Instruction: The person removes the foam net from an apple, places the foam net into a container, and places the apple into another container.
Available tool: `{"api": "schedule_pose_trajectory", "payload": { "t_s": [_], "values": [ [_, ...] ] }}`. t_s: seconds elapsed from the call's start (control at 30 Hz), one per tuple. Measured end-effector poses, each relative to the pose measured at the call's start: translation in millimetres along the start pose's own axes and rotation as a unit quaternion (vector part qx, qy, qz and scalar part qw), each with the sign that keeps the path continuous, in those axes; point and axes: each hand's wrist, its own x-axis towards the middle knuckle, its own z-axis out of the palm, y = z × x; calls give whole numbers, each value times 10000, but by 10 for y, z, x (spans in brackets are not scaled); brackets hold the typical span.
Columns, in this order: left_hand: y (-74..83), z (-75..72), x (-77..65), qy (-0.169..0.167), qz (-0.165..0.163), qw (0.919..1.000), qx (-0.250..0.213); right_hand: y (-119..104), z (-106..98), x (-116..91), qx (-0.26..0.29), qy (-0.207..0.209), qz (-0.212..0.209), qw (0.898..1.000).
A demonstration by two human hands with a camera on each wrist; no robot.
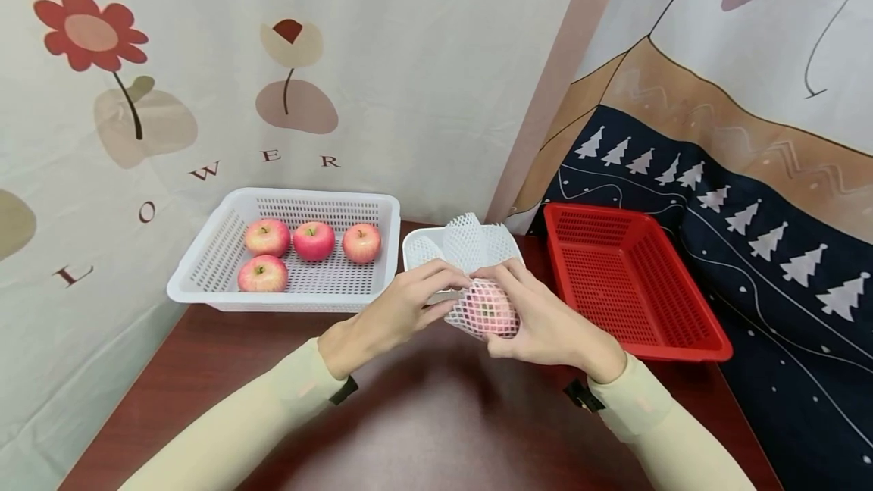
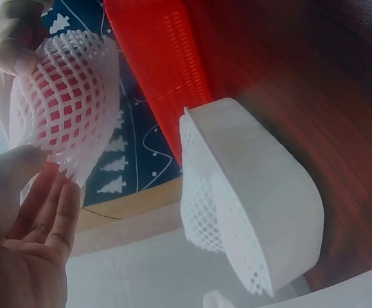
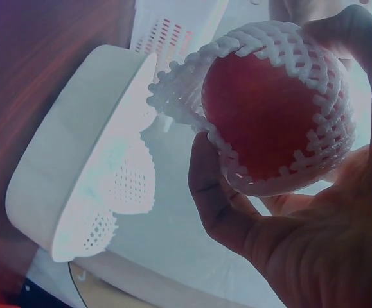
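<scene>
A red apple (image 3: 259, 115) sits inside a white foam net sleeve (image 2: 70, 96), above the front of a small white tub. My right hand (image 1: 539, 317) grips the apple, its thumb and fingers curled round the fruit and the netting. From the other side, my left hand (image 1: 402, 309) pinches the loose end of the sleeve between thumb and fingers, as the left wrist view shows. Part of the apple's red skin is bare of netting in the right wrist view.
Several apples (image 1: 314, 241) lie in a white perforated basket (image 1: 211, 298) at the left. More foam nets (image 1: 465, 242) stick out of the white tub (image 2: 269, 186) behind the hands. A red basket (image 1: 682, 351) stands at the right on the dark wooden table (image 1: 409, 430).
</scene>
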Motion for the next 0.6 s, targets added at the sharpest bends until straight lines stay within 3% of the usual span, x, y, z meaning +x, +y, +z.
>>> {"api": "schedule_pose_trajectory", "payload": {
  "t_s": [0.17, 0.6],
  "values": [
    [1, -21, -51, -218, -169, 9996, 24, 1, 19, -10, 164, 7, -11, 9999],
    [-12, -39, -110, -436, -178, 9989, -86, 32, 54, 6, 208, 141, -287, 9993]
  ]
}}
